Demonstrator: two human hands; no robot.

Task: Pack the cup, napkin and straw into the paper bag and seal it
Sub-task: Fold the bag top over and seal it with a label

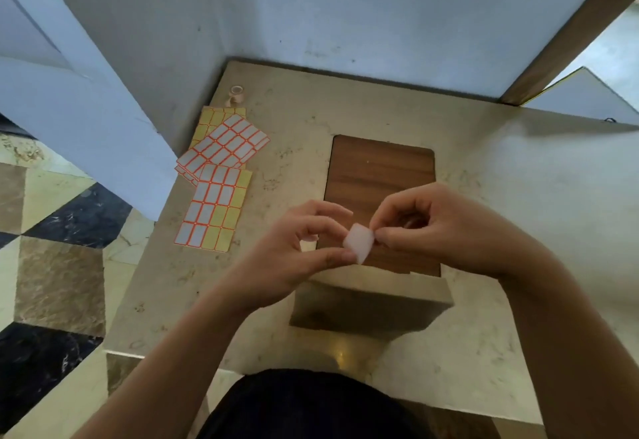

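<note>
Both my hands hold a small white sticker point(359, 242) between their fingertips, a little above the table. My left hand point(294, 248) pinches its lower left corner with thumb and forefinger. My right hand point(439, 227) pinches its right edge. Directly below the hands sits a beige paper bag point(370, 304); its top looks folded shut. Beyond it lies a brown wood-grain panel point(380, 176). No cup, napkin or straw shows anywhere.
Sheets of white and yellow stickers with orange borders point(221, 176) lie fanned out at the left of the marble table point(518, 214). A small tape roll point(236, 91) stands behind them by the wall. The table's left edge drops to a tiled floor point(58, 266).
</note>
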